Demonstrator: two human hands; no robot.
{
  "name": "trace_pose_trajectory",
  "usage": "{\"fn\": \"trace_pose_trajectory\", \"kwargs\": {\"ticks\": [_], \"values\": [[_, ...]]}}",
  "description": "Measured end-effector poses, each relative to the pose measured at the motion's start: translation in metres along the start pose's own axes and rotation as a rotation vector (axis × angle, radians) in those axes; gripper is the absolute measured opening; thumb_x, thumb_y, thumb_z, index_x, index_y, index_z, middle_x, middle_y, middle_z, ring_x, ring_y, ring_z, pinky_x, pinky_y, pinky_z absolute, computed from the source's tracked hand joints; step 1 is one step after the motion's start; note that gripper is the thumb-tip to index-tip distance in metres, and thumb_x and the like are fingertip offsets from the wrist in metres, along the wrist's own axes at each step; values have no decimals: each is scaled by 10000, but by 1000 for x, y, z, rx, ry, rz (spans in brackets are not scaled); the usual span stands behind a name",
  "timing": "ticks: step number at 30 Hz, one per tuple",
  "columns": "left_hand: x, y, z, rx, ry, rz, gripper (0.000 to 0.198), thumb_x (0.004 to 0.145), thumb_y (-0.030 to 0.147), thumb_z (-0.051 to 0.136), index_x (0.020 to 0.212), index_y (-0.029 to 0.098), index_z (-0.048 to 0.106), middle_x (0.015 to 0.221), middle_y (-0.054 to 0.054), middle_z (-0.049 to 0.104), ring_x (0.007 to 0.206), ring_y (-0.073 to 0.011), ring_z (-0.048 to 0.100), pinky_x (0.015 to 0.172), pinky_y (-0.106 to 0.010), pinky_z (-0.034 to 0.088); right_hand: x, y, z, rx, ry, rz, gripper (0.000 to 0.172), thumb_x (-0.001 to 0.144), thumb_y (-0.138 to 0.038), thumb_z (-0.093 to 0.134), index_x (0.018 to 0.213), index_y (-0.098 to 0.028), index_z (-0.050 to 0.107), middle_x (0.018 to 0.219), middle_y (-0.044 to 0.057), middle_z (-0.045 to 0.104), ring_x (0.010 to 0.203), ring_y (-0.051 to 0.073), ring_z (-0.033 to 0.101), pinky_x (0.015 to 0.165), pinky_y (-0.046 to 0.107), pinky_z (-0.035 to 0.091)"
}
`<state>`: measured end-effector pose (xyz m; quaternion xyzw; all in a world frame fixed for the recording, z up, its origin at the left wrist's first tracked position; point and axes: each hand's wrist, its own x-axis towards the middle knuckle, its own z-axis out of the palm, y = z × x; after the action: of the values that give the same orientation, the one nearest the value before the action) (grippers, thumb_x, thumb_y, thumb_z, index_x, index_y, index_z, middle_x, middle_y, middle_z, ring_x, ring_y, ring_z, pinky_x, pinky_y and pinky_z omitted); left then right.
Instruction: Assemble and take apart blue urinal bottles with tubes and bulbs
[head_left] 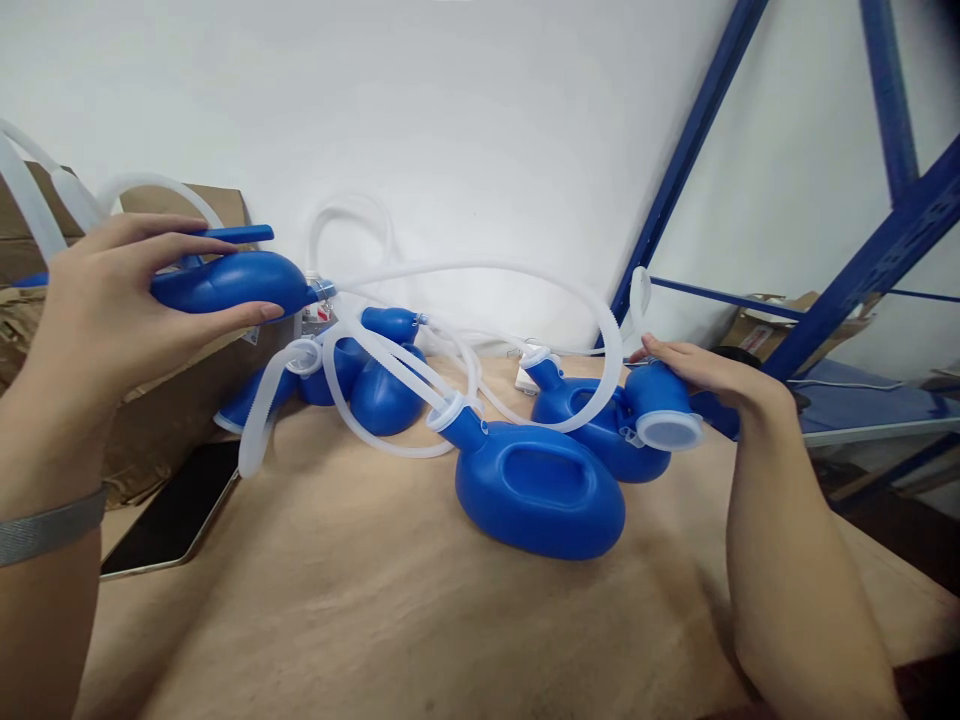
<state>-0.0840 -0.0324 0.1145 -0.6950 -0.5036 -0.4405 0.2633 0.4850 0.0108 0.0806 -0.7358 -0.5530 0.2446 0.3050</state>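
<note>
My left hand (127,290) grips a blue urinal bottle (232,280) raised at the left, thumb below and fingers by its handle. My right hand (697,370) is closed round the back of a blue cup-shaped piece (656,390) with a white cap (670,431) facing me; some fingers are hidden. Between the hands lies another blue urinal bottle (540,495) with a hollow grip, its white neck joined to a translucent ribbed hose (607,350). Behind it rests a similar blue bottle (574,400), partly covered by the cup piece.
More blue pieces (386,390) and looped hoses sit at the back left. A dark phone (180,510) lies by cardboard boxes (157,420). The brown table (337,600) meets a white wall (450,130). Blue shelving (690,150) stands at the right.
</note>
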Motion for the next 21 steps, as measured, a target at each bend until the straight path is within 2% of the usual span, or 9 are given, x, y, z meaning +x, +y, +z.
{"fn": "trace_pose_trajectory", "kwargs": {"ticks": [3,6,8,11,13,17,19,21], "values": [[0,1,-1,12,-12,-4,664,842,683,686,1254,164,738,1307,-126,683,1262,-392,629,1132,-534,488,-3,1,-1,-33,-64,-26,516,811,-611,792,1223,-302,750,1329,112,692,1167,387,639,745,340,643],[0,2,0,12,-15,-4,703,834,705,682,1254,143,738,1316,-139,679,1262,-398,630,1147,-534,475,-2,11,-7,47,-137,-33,801,669,-467,941,1399,-339,637,1343,132,675,1174,382,649,726,314,646],[0,2,0,8,-17,-6,715,836,717,674,1248,136,742,1316,-144,681,1260,-399,632,1149,-531,473,0,20,-12,130,-156,-46,991,609,-395,978,1494,-382,531,1344,141,664,1213,383,640,764,330,650],[0,1,0,5,-14,-7,723,839,724,668,1245,132,744,1302,-149,687,1255,-404,634,1131,-530,487,-1,29,-15,233,-196,-92,1148,544,-296,1004,1539,-425,446,1335,139,663,1219,378,650,857,385,644],[0,0,0,10,-10,-7,725,833,726,673,1242,132,745,1303,-149,688,1246,-405,639,1119,-535,495,-4,30,-15,282,-247,-103,1137,568,-288,992,1544,-442,429,1298,122,689,1165,356,685,900,404,634],[0,0,0,22,-13,-8,692,837,715,677,1236,154,744,1310,-128,686,1257,-395,633,1119,-537,495,-12,25,-10,312,-292,-77,1033,729,-384,901,1595,-470,346,1120,59,755,1145,312,703,980,390,602],[0,0,1,13,-9,-11,666,835,716,673,1232,187,744,1304,-101,687,1266,-381,631,1126,-528,490,-14,23,-7,303,-269,-53,931,795,-417,844,1591,-483,364,1163,27,750,1238,301,664,1036,383,571],[0,-1,2,9,-4,-17,641,823,721,674,1215,219,747,1293,-75,689,1262,-370,637,1128,-515,490,-14,21,-1,309,-247,-25,854,851,-427,791,1587,-504,365,1324,-11,706,1334,283,609,1084,373,535]]}}
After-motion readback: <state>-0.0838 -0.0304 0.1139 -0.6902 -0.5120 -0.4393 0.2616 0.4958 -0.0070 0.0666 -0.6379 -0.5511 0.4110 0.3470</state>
